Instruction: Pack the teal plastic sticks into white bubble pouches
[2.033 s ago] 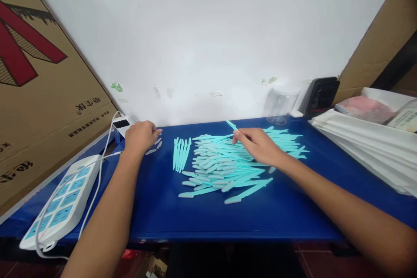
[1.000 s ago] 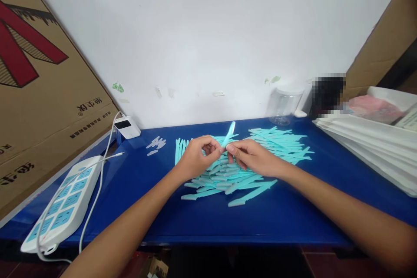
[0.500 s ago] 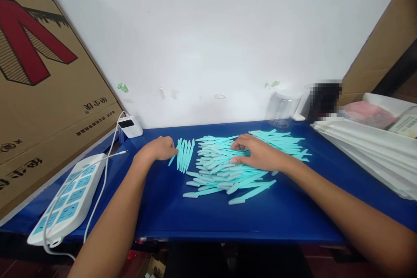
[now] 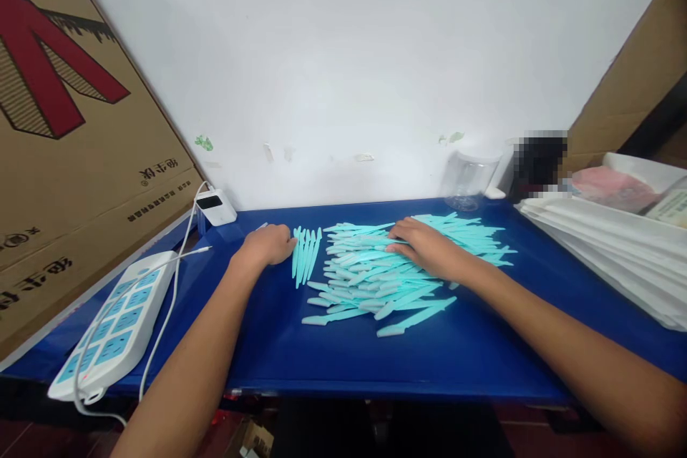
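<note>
The two hands, as seen in the head view, are well apart over a blue worktop point(image 4: 333, 365). The left hand point(image 4: 270, 243), its fingers curled, lies at the left edge of a short row of turquoise sticks point(image 4: 308, 257), set side by side and lengthwise to the viewer; whether it grips one cannot be told. The right hand point(image 4: 421, 247) reaches over the upper right part of a large pile of turquoise sticks point(image 4: 359, 275), thumb and fingers bent among the pieces; whether they are closed on one cannot be told. The pile lies just right of the row, its sticks mostly crosswise with pale ends to the left. A second heap of sticks point(image 4: 472, 236) extends beyond the right hand. At left, a white power strip point(image 4: 115, 325) lies near a small white device point(image 4: 216, 207); at the rear right, a clear jar point(image 4: 468, 186) stands against the white wall point(image 4: 333, 71).
</note>
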Available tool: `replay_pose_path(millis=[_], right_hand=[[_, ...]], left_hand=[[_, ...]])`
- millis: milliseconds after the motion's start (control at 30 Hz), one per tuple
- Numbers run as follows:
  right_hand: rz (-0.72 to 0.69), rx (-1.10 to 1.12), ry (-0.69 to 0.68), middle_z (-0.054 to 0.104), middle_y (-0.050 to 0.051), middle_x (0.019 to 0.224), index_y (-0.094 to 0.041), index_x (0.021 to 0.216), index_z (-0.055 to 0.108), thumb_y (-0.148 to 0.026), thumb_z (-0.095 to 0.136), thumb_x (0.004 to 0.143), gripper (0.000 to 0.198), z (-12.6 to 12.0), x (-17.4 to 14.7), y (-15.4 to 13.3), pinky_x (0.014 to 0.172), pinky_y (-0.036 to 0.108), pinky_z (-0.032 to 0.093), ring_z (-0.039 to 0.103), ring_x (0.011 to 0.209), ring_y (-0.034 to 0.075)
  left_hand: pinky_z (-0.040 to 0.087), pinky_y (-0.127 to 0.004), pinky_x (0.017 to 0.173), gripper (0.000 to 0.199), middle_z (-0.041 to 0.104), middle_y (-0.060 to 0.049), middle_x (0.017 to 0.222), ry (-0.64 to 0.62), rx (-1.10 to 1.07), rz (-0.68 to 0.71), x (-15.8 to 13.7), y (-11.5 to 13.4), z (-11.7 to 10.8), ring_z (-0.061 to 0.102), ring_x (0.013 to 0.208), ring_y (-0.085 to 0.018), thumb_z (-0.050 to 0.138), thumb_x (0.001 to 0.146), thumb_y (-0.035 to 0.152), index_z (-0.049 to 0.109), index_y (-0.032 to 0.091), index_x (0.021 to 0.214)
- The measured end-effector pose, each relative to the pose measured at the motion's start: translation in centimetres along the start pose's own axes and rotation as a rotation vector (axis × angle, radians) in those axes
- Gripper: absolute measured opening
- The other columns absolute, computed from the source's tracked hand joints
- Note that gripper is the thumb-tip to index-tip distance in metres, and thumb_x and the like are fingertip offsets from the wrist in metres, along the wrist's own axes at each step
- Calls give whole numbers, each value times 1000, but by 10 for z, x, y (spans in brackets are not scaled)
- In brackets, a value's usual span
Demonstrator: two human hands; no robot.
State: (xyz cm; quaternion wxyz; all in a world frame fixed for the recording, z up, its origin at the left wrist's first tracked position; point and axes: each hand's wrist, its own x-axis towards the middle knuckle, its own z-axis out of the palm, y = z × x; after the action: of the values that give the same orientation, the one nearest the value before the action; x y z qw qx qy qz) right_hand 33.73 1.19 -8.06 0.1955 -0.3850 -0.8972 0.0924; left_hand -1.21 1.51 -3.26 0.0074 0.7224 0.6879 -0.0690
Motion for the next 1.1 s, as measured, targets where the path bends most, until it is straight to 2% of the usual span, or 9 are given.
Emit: replay_pose_path(millis=[167, 300, 400, 467, 567, 700, 800, 900, 1100], right_hand=[[38, -94, 43, 66, 12, 90, -22, 87, 56, -44, 37, 110, 38, -2, 3, 1, 79, 39, 40, 55, 89, 29], [71, -100, 101, 62, 8, 85, -23, 88, 51, -44, 36, 110, 34, -7, 3, 1, 69, 34, 34, 52, 78, 24], [101, -66, 102, 60, 4, 81, -24, 90, 50, -47, 36, 110, 34, -10, 2, -4, 62, 31, 28, 49, 67, 20], [82, -29, 94, 59, 3, 80, -24, 92, 50, -50, 35, 110, 35, -10, 1, -9, 61, 31, 27, 49, 66, 19], [28, 42, 74, 61, 4, 84, -24, 95, 51, -51, 35, 111, 35, -9, 0, -20, 62, 30, 28, 52, 68, 20], [-18, 132, 29, 61, 4, 83, -23, 96, 50, -50, 37, 111, 33, -8, -2, -32, 62, 30, 30, 52, 68, 19], [-25, 193, -15, 57, 1, 77, -24, 94, 47, -51, 36, 111, 34, -9, -4, -37, 60, 30, 29, 49, 64, 18], [-31, 255, -32, 54, -1, 74, -24, 92, 44, -51, 35, 111, 35, -10, -6, -39, 59, 29, 28, 46, 61, 17], [-8, 324, 67, 45, -3, 70, -24, 83, 42, -50, 35, 111, 39, -11, -3, -40, 62, 30, 29, 41, 61, 15]], left_hand=[[49, -38, 79, 37, 76, -18, 101, 186, 27, 25, -2, 20, 2, 72, 98, -36, 46, 101, 46, 71, 20, 104], [41, -30, 68, 37, 72, -7, 85, 449, -202, 229, -6, 47, 7, 68, 80, -25, 42, 107, 50, 66, 22, 105], [37, -29, 64, 41, 64, -1, 74, 533, -424, 394, -14, 65, 12, 62, 69, -20, 38, 109, 53, 64, 21, 108], [37, -29, 64, 41, 61, 1, 71, 531, -516, 478, -20, 73, 14, 59, 66, -18, 40, 108, 54, 64, 20, 108], [35, -29, 62, 47, 57, 1, 67, 493, -615, 581, -26, 82, 18, 54, 62, -16, 38, 109, 53, 65, 20, 91], [37, -28, 61, 51, 62, 0, 68, 425, -788, 643, -27, 91, 23, 54, 61, -15, 42, 108, 54, 65, 18, 80], [38, -26, 61, 53, 62, 0, 68, 371, -921, 639, -26, 97, 26, 57, 63, -14, 45, 107, 54, 63, 17, 74], [35, -26, 58, 57, 54, 2, 60, 345, -976, 617, -27, 100, 27, 51, 59, -12, 47, 106, 53, 57, 17, 63], [32, -27, 55, 59, 42, 4, 51, 367, -1088, 499, -26, 101, 30, 41, 53, -12, 47, 105, 55, 42, 20, 58]])
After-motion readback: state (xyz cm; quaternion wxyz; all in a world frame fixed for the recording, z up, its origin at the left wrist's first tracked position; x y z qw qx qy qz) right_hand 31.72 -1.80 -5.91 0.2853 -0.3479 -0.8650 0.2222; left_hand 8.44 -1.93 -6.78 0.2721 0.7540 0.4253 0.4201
